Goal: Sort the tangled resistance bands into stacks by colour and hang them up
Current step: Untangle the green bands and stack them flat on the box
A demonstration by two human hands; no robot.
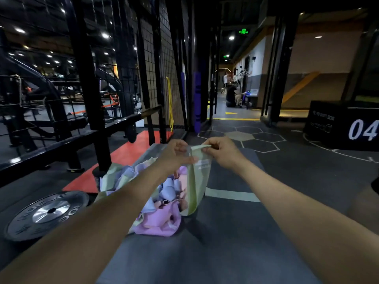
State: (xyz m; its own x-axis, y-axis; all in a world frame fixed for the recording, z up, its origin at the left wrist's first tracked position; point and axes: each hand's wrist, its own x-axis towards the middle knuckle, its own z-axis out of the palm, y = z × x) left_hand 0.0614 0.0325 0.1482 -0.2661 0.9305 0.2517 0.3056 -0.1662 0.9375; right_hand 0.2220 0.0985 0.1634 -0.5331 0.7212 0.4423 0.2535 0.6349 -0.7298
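Observation:
A tangled pile of resistance bands [162, 201] in pink, pale blue, lilac and pale green lies on the dark grey floor mat [225, 242] in front of me. A pale green band [198, 181] is lifted out of the pile and hangs as a loop. My left hand [176, 154] grips its upper left side. My right hand [221, 152] pinches its top edge between thumb and fingers. My left forearm hides part of the pile.
A black weight plate [49, 212] lies on the floor at the left. A black rack with a wire grid panel [158, 64] stands behind the pile; a yellow band [169, 103] hangs on it. A black box marked 04 [344, 126] sits right. A person [231, 96] is far down the corridor.

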